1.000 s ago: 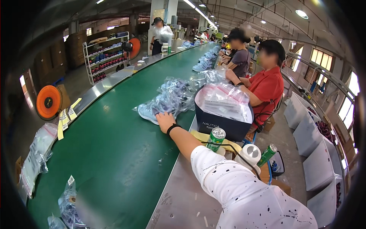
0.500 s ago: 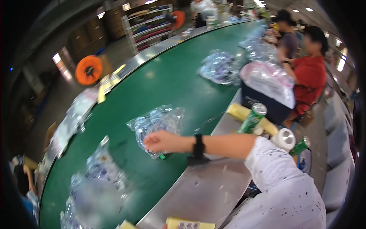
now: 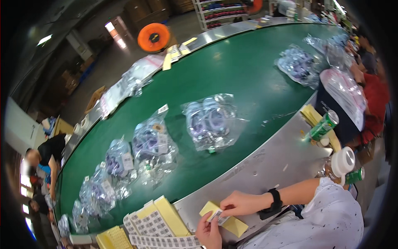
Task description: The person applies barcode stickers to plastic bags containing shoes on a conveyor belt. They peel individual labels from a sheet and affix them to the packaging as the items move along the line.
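Observation:
Low in the view, both my hands meet over a yellow label strip (image 3: 235, 226) bearing a white barcode label (image 3: 216, 216). My left hand (image 3: 208, 232) is closed, its thumb and fingers pinching the label end of the strip. With fingertips pressed together, my right hand (image 3: 244, 203) grips the other side of the label; a black band circles that wrist. Beyond my hands, on the green belt, lies a clear bag of light blue shoes (image 3: 209, 120). To its left rests another bagged pair (image 3: 151, 143) that carries a white label.
More bagged shoes (image 3: 97, 193) line the belt (image 3: 240, 70) leftward. Barcode label sheets (image 3: 151, 222) lie on the metal ledge (image 3: 253, 166) beside my left hand. A green can (image 3: 323, 126), white-lidded jar (image 3: 343, 162) and dark box (image 3: 338, 110) stand at right. Co-workers sit along both sides.
My right hand has drawn back from the bagged shoes on the belt to the label strip. My left hand has come into view. The view has swung left.

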Demonstrator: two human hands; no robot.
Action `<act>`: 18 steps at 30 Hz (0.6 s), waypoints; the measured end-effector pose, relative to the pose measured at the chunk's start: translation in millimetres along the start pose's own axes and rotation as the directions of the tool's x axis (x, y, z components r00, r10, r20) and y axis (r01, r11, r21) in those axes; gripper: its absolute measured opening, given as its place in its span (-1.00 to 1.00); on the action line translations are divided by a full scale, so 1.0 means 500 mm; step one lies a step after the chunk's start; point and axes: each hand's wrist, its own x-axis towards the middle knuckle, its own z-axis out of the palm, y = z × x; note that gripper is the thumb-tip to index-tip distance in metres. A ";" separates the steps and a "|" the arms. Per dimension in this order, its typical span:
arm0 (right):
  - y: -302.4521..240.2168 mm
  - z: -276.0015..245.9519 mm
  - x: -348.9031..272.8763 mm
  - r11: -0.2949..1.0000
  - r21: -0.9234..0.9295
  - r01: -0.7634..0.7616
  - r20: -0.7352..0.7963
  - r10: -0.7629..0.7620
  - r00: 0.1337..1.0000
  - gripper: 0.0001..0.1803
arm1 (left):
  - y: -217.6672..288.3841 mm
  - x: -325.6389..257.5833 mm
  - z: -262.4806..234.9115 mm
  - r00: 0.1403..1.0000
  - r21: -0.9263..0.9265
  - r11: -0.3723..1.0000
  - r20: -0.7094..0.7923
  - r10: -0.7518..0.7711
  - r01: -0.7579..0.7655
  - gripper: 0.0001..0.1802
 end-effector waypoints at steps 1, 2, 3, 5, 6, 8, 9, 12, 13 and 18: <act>-0.006 0.000 -0.003 1.000 0.031 0.003 -0.079 0.000 0.997 -0.75 | -0.011 0.003 0.001 1.000 0.013 1.000 -0.020 0.006 -0.006 -0.65; -0.012 -0.003 -0.009 0.998 0.061 -0.005 -0.169 0.015 0.986 -0.78 | -0.028 0.015 0.007 1.000 0.023 1.000 -0.023 0.006 -0.006 -0.64; -0.012 -0.007 -0.010 0.996 0.092 -0.010 -0.255 0.034 0.966 -0.80 | -0.040 0.019 0.013 1.000 0.033 0.999 -0.028 0.006 -0.005 -0.63; -0.004 -0.012 -0.008 0.992 0.097 0.076 -0.265 -0.047 0.963 -0.88 | -0.023 0.019 0.035 0.997 -0.040 0.998 -0.061 0.047 -0.049 -0.75; 0.000 -0.018 -0.007 0.993 0.037 0.111 -0.256 -0.098 0.962 -0.88 | -0.021 0.020 0.042 0.995 -0.057 0.995 -0.061 0.074 -0.077 -0.74; 0.010 -0.023 -0.008 0.989 -0.023 0.146 -0.252 -0.148 0.956 -0.88 | -0.037 0.027 0.037 0.992 -0.063 0.991 -0.038 0.119 -0.121 -0.75; 0.014 -0.024 -0.008 0.989 -0.026 0.147 -0.250 -0.149 0.957 -0.88 | -0.041 0.026 0.034 0.995 -0.042 0.994 -0.017 0.103 -0.103 -0.75; 0.009 -0.015 -0.001 0.988 -0.073 0.139 -0.262 -0.153 0.953 -0.90 | -0.035 0.018 0.013 0.996 0.024 0.996 -0.004 0.087 -0.087 -0.74; 0.002 -0.009 -0.001 0.986 -0.090 0.137 -0.269 -0.157 0.950 -0.91 | -0.041 0.019 0.007 0.997 0.021 0.996 0.016 0.081 -0.082 -0.74; -0.027 0.014 0.001 0.939 -0.286 0.192 -0.329 -0.284 0.900 -0.96 | -0.035 0.017 -0.010 0.996 0.078 0.996 0.078 -0.050 0.044 -0.68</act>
